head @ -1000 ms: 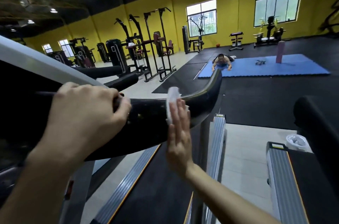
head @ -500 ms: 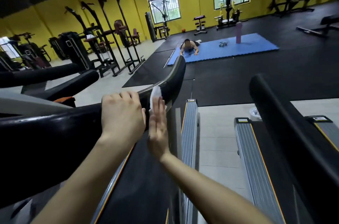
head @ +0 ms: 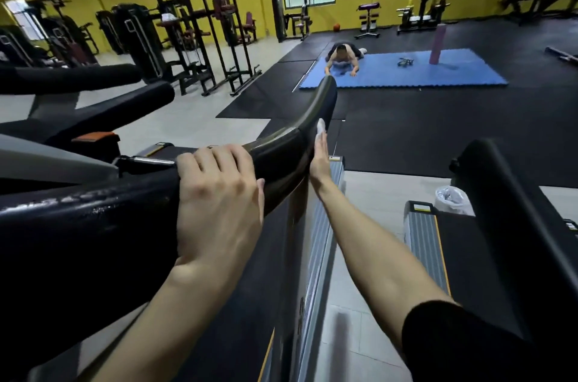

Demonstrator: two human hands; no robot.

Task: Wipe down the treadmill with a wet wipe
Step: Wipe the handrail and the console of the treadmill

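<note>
The treadmill's black handrail (head: pixel 291 147) runs from the lower left up to its tip at the centre. My left hand (head: pixel 219 197) grips the rail over its top, fingers curled round it. My right hand (head: pixel 319 159) lies flat against the rail's outer right side with straight fingers. It presses a white wet wipe (head: pixel 321 125) to the rail, and only the wipe's top edge shows above my fingertips. The treadmill's belt and grey side rail (head: pixel 319 234) lie below my arms.
A second treadmill (head: pixel 488 203) stands close on the right, with a white lined bin (head: pixel 453 200) on the floor between them. More treadmill handrails (head: pixel 93 106) sit at the left. A person lies on a blue mat (head: pixel 403 71) ahead, beyond black floor matting, and weight machines line the yellow wall.
My right hand has slid the wipe further out along the handrail toward its tip. The view has tilted down and turned, and my left hand keeps its grip on the rail.
</note>
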